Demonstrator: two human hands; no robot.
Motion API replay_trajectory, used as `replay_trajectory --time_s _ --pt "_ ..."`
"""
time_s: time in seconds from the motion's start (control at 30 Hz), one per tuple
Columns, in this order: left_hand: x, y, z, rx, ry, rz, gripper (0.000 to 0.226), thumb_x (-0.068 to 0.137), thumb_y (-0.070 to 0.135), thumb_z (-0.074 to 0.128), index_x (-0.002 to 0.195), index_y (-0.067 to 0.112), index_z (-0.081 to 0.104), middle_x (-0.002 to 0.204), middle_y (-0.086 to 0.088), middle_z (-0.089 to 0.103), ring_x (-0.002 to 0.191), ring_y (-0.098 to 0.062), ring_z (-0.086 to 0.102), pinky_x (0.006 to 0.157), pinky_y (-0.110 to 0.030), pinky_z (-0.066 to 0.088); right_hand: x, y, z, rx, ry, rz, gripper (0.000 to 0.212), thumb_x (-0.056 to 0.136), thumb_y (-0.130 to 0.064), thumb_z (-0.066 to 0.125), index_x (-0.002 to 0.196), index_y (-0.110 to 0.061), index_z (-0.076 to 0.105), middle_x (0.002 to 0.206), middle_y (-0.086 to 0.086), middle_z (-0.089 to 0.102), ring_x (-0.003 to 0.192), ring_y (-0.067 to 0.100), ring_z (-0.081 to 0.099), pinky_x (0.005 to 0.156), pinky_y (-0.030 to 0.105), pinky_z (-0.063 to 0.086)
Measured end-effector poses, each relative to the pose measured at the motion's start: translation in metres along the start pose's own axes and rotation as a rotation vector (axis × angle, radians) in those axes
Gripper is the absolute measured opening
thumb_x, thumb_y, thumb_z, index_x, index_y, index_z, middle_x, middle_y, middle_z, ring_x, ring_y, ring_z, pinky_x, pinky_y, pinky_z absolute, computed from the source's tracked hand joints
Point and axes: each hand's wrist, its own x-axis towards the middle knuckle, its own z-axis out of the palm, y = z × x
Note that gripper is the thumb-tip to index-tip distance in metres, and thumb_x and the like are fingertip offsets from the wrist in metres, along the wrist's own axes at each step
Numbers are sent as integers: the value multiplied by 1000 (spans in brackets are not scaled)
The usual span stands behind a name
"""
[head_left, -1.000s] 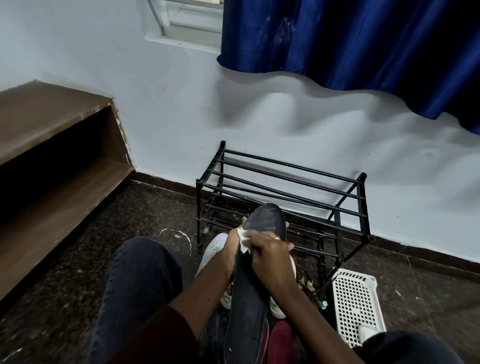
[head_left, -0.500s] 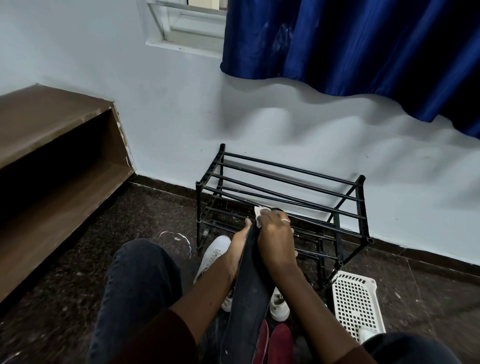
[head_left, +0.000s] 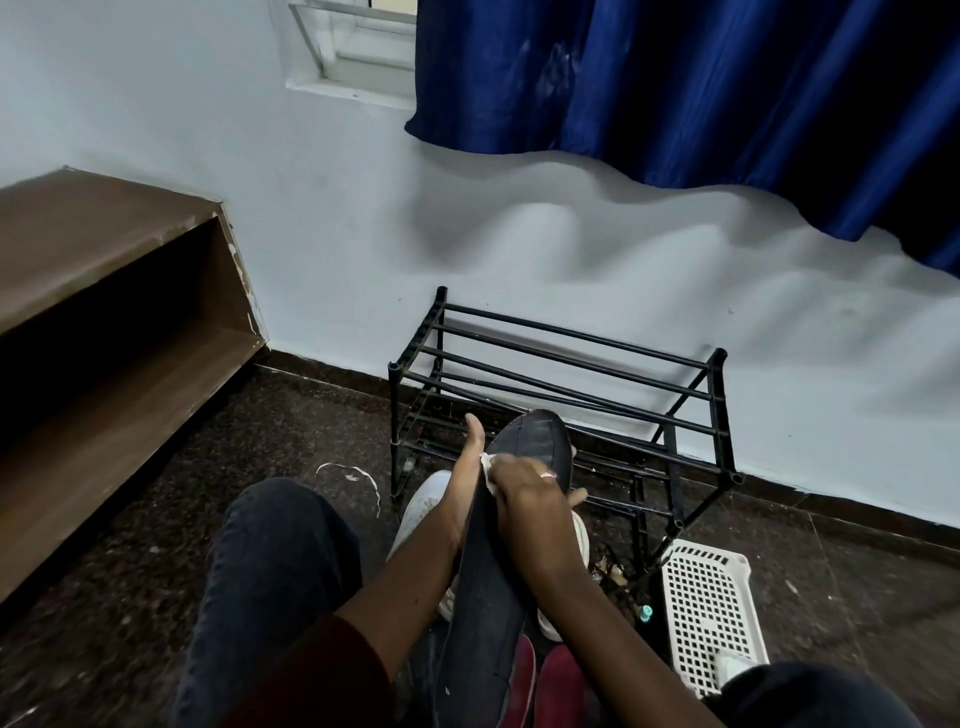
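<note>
Left hand (head_left: 465, 480) is gripping the dark shoe (head_left: 540, 436) sole-up, just in front of the black shoe rack (head_left: 571, 358); right hand (head_left: 530, 491) pinches a white wipe (head_left: 487, 462), I think, pressed against the sole

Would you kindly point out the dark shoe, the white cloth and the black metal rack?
dark shoe (head_left: 540, 441): head view, bare sole near toe.
white cloth (head_left: 486, 462): head view, exposed edge.
black metal rack (head_left: 395, 410): head view, left front post.

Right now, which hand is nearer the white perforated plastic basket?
Right. The right hand, pinching a white cloth on the upturned dark shoe, is up-left of that white plastic basket; the left hand holds the shoe's far side, farther left.
</note>
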Motion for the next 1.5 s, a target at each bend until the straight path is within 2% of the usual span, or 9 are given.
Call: replay_trajectory --time_s 0.13,0.37,0.5,0.63,0.83,1.07,1.17,1.27,1.5 --pt "-8 0 12 16 -91 42 61 79 57 54 104 3 66 98 -16 69 92 -25 68 79 -33 56 28 16 -9 -170 92 30 16 63 5 72 72 -4 62 75 10 63 69 26 61 54 26 46" --pt "1 -1 7 38 37 93 68 80 59 35 115 5 58 102 -14 66 93 -24 65 86 -33 52 37 14 -11 -58 128 128 17 63 10 53 64 -7 55 63 10 56 62 27 53 50 25 27" --pt "4 3 0 33 11 96 78 79 73 33 91 2 62 78 -12 66 73 -20 67 71 -27 57 15 4 1 81 -3 74 21 68 10 50 75 -8 60 72 9 62 70 24 54 57 25 30" --pt "-3 -1 7 35 -100 89 64 64 67 66 81 6 58 73 -8 61 71 -17 63 70 -27 54 10 7 0 -16 5 32 18 68 2 55 80 -11 60 79 5 65 74 23 57 62 27 39" --pt "-4 -5 11 9 -17 59 67 94 56 28 97 6 74 98 -13 70 92 -21 68 79 -29 55 34 21 -15 -282 135 112 18 71 -8 47 78 -4 63 80 10 65 69 28 62 53 25 48" --pt "-1 1 13 -22 -3 55 75 93 60 24 85 4 74 82 -14 70 74 -23 70 63 -29 57 16 10 -9 -222 3 169 14 70 0 48 70 -9 59 75 7 67 46 25 60 36 22 38" --pt "-1 3 20 -62 -26 23 79 90 65 27 105 -2 64 95 -22 66 79 -33 69 64 -42 58 -3 -2 -8 -204 42 132 19 65 -2 43 66 -12 59 70 3 67 42 20 58 33 20 36" --pt "-2 1 22 -52 -28 -9 85 85 68 30 108 -5 67 104 -27 65 89 -39 68 73 -48 57 -16 -4 -7 -234 -2 117 26 69 -8 41 73 -11 66 81 3 70 51 19 64 35 23 44" --pt "-4 -7 20 -19 10 42 72 92 60 27 99 4 73 98 -14 70 90 -25 69 77 -31 56 19 20 -17 -299 -118 251 23 71 1 69 94 -1 67 105 16 67 73 33 68 50 37 53"
